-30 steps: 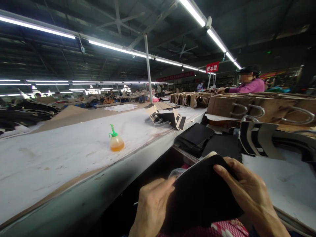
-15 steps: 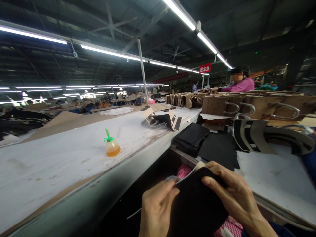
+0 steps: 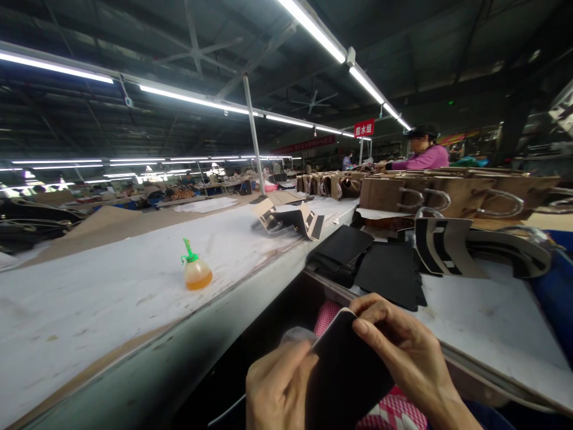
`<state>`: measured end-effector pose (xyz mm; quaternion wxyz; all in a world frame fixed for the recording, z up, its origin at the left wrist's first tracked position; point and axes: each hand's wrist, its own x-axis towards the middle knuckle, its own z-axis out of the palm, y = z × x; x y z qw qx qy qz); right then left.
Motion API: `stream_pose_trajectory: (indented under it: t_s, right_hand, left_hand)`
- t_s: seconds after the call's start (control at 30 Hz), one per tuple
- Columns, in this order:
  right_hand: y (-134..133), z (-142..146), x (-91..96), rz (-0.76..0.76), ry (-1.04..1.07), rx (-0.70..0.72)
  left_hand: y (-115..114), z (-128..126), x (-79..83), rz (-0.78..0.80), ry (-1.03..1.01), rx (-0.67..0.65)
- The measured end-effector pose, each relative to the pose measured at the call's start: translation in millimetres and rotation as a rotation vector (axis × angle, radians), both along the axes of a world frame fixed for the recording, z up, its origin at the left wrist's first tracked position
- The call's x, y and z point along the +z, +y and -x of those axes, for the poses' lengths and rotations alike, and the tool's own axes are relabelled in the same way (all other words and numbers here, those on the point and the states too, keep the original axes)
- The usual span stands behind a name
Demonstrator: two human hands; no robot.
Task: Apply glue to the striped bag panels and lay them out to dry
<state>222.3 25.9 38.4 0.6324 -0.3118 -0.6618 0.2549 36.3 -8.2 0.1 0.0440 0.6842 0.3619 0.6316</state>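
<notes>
A black sheet piece [image 3: 347, 370] with a pale edge and rounded corner is held up in front of me. My right hand [image 3: 398, 340] pinches its upper right corner between thumb and fingers. On its left edge, my left hand [image 3: 282, 382] is closed, the fingertips slightly blurred. Some clear, film-like material [image 3: 298, 335] shows just behind the left fingers. Below and behind the piece is red-and-white checked cloth [image 3: 394, 409].
On the white-covered table [image 3: 111, 275] at left stands a glue bottle [image 3: 197, 272] with a green spout. Black sheets [image 3: 387, 275] lie stacked ahead, beside curved beige-and-black panels [image 3: 447, 245]. Brown bags [image 3: 385, 194] line the back, where a person in purple [image 3: 425, 155] works.
Both hands and the black piece have shifted slightly left in view. The pale flap at the top corner now lies closer to the black face. More clear film shows by the left fingers.
</notes>
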Motion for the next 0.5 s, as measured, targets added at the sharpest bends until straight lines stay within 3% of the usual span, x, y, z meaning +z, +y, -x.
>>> stream_pose_trajectory:
  t_s: [0.27, 0.5]
  right_hand:
    - [1, 5, -4.6, -0.163, -0.013, -0.098]
    - [-8, 16, -3.8, -0.402, -0.11, -0.229]
  left_hand:
    - [4, -3, -7.8, 0.007, -0.06, -0.037]
    - [7, -19, 12.9, 0.051, -0.052, -0.037]
